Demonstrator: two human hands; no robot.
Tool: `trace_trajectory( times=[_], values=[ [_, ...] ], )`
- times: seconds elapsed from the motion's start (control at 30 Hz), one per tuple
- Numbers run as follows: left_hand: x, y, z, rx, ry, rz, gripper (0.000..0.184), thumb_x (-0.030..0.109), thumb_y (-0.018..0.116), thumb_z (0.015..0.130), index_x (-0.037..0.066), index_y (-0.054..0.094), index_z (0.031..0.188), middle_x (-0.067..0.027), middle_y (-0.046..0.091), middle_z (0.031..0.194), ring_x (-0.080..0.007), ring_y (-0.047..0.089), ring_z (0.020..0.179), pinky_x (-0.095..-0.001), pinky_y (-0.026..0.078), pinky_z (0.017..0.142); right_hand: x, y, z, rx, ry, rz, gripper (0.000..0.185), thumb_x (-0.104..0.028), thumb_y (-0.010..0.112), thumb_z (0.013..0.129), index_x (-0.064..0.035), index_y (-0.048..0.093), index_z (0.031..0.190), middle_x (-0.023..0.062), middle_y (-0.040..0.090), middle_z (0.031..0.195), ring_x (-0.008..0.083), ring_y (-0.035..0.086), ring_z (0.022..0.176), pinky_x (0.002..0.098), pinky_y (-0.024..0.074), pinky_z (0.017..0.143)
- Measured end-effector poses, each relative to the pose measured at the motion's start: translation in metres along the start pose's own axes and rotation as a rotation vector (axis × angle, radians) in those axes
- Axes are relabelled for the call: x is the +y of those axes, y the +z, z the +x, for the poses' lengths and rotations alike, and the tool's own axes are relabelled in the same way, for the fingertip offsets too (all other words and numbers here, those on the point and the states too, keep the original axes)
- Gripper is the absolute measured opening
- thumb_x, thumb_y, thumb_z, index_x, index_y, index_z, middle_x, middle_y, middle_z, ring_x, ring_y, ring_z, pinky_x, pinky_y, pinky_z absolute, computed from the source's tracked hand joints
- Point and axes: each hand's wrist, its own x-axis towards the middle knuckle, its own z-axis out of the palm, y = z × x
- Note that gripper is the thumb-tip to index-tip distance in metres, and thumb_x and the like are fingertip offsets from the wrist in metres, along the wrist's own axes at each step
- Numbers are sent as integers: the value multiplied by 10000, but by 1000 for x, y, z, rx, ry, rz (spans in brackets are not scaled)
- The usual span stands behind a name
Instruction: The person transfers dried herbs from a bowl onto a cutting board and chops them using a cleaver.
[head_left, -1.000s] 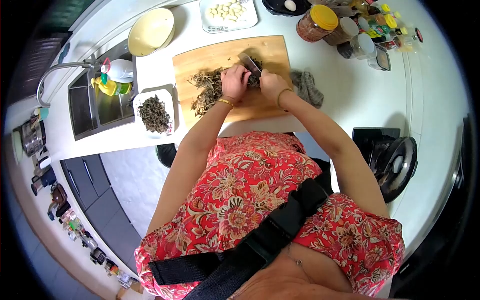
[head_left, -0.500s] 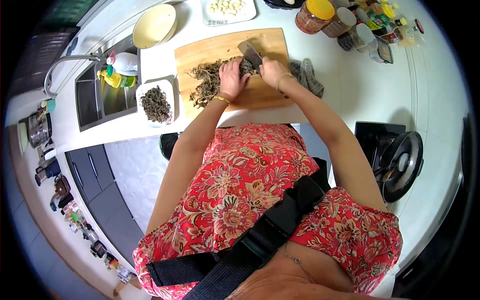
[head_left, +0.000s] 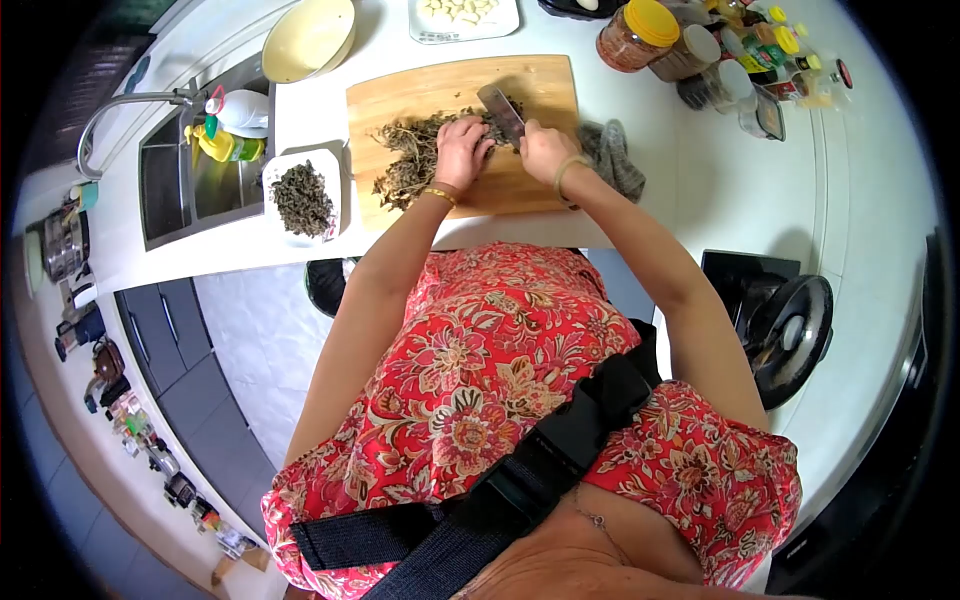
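A wooden cutting board (head_left: 430,92) lies on the white counter with a heap of dark dried greens (head_left: 405,165) across it. My left hand (head_left: 462,152) presses down on the right part of the heap, its fingers bent over the stems. Wrapped round the handle of a cleaver (head_left: 503,112), my right hand (head_left: 546,152) is just to the right. The blade slants up and left beside the greens, close to my left fingertips. Small cut bits lie around the blade.
Left of the board, a white dish (head_left: 333,168) holds dark chopped greens, near a sink (head_left: 165,195) with bottles. Behind are a cream bowl (head_left: 308,40) and a plate (head_left: 464,36) of pale cloves. A grey cloth (head_left: 612,160), jars (head_left: 636,38) and a black pan lid (head_left: 792,340) are right.
Compared with a second ago, my left hand lies a little further left of the blade. The cleaver stays in my right hand. The whole view has shifted slightly.
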Motion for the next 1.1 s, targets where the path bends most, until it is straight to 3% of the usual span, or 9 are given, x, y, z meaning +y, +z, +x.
trace_trajectory(
  times=[0.3, 0.37, 0.5, 0.63, 0.77, 0.87, 0.93, 1.1],
  values=[
    [10, 0, 2, 10, 36, 8, 169, 128, 653, 732, 67, 593, 878, -65, 592, 986, -246, 544, 931, -370, 364, 850, -6, -20, 3, -79, -52, -31, 192, -150, 438, 825, 21, 494, 892, 276, 590, 809, 413, 580, 795, 472, 458, 720],
    [13, 3, 1, 2, 39, -5, 159, 125, 649, 734, 70, 591, 871, -63, 592, 987, -240, 545, 932, -368, 362, 851, -11, -28, 7, -235, 19, -58, 230, -48, 433, 784, 65, 499, 973, 292, 577, 943, 407, 577, 901, 459, 455, 787],
    [26, 8, 3, 44, 58, -6, 138, 117, 635, 740, 72, 576, 856, -68, 592, 979, -238, 545, 928, -373, 355, 862, -14, -30, 0, -216, 46, -55, 219, -45, 438, 784, 65, 485, 968, 287, 578, 947, 413, 578, 891, 459, 456, 792],
    [29, 5, 6, 5, 44, 24, 143, 125, 616, 738, 80, 545, 854, -48, 570, 970, -224, 530, 938, -390, 332, 888, -7, -12, -3, -166, 122, -4, 204, -55, 392, 810, 49, 429, 982, 295, 573, 938, 423, 572, 886, 477, 450, 778],
    [27, -2, 8, -5, 4, -11, 143, 164, 597, 792, 62, 579, 890, -81, 589, 1015, -244, 538, 970, -390, 339, 893, 5, -2, 13, -95, 44, -19, 206, -117, 412, 827, 33, 432, 968, 288, 578, 916, 423, 570, 874, 487, 444, 758],
    [15, 2, 6, 41, -24, -71, 129, 176, 595, 802, 63, 598, 863, -80, 602, 990, -244, 549, 961, -377, 351, 882, 2, -12, 9, -64, 20, 15, 208, -148, 425, 834, 26, 449, 945, 276, 590, 851, 422, 579, 822, 489, 450, 732],
    [13, 5, 3, 98, -29, -101, 89, 159, 623, 780, 78, 617, 817, -76, 617, 951, -252, 561, 939, -360, 365, 863, 5, -10, 4, 93, -66, 29, 194, -196, 445, 852, -4, 456, 878, 248, 587, 714, 421, 574, 679, 506, 449, 638],
    [9, 7, 2, 100, -58, -71, 91, 135, 649, 754, 89, 616, 825, -71, 609, 957, -259, 557, 927, -360, 361, 853, 4, -8, -8, 69, -80, -9, 183, -187, 453, 845, -6, 461, 874, 243, 593, 720, 416, 579, 684, 505, 450, 648]
  ],
)
